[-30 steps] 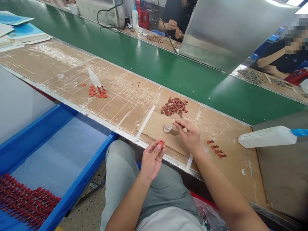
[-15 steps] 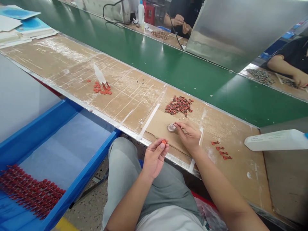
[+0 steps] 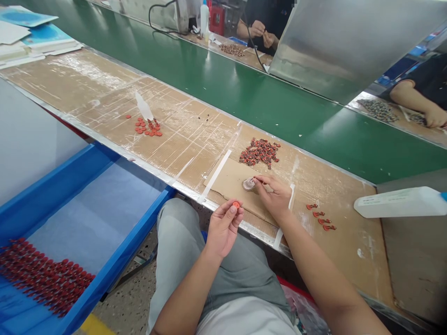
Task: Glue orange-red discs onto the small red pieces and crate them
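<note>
Red disc (image 3: 236, 204): we saw it pinched at the fingertips of the left hand (image 3: 223, 228), just at the near edge of the bench (image 3: 104, 93).
Left hand: it was lifted from the lap, fingers curled and closed on the disc, the thumb on the disc's near side.
Right hand (image 3: 274, 195): the forearm reached over the bench edge; the fingers were pinched on a thin stick (image 3: 256, 178), palm down on the cardboard.
Small clear cup (image 3: 249, 184): it stood just beyond the disc, and the stick's tip was at it.
Pile of red pieces (image 3: 260, 152): near, behind the cup.
Four red pieces (image 3: 319, 217): in a row, right of the right hand.
White bottle (image 3: 401, 202): lying on its side, further right.
Loose red discs (image 3: 146, 128): well apart, to the left.
Blue tray (image 3: 115, 260): below the bench at the left, with red pieces in its near corner.
</note>
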`<state>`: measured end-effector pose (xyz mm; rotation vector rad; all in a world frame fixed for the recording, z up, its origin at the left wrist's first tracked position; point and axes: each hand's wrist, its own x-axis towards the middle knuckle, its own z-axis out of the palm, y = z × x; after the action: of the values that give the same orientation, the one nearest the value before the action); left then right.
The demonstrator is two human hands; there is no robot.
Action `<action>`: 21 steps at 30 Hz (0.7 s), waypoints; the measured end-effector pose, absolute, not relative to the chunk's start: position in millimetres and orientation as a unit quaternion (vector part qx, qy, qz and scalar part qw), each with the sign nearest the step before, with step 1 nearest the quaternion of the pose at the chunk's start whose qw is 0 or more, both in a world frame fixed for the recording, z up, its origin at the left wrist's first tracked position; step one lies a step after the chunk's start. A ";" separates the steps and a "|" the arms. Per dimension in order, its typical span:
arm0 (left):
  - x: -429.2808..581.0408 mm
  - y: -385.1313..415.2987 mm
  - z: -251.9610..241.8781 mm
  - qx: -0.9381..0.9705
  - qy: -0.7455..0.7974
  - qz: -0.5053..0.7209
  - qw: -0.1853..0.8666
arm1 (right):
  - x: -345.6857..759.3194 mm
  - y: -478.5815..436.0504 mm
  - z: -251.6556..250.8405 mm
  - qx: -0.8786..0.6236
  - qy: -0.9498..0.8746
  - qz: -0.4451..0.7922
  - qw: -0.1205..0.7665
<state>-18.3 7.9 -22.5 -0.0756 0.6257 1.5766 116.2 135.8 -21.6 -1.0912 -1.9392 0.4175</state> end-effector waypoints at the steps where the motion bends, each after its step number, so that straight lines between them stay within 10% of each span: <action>1: -18.3 8.1 -22.3 -0.033 0.278 0.697 0.660 | 115.4 135.2 -20.3 -0.451 -0.755 0.180 0.440; 11: -16.3 7.5 -19.0 -0.025 0.286 0.692 0.662 | 101.3 103.5 6.4 -0.457 -0.486 0.490 0.561; 21: -12.9 1.0 -11.0 -0.009 0.284 0.699 0.656 | 95.6 38.1 11.8 -0.413 -0.609 0.409 0.540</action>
<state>-12.9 1.0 -11.0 -0.0214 0.6434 1.5855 95.6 38.1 11.8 -0.9809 -1.4472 0.9718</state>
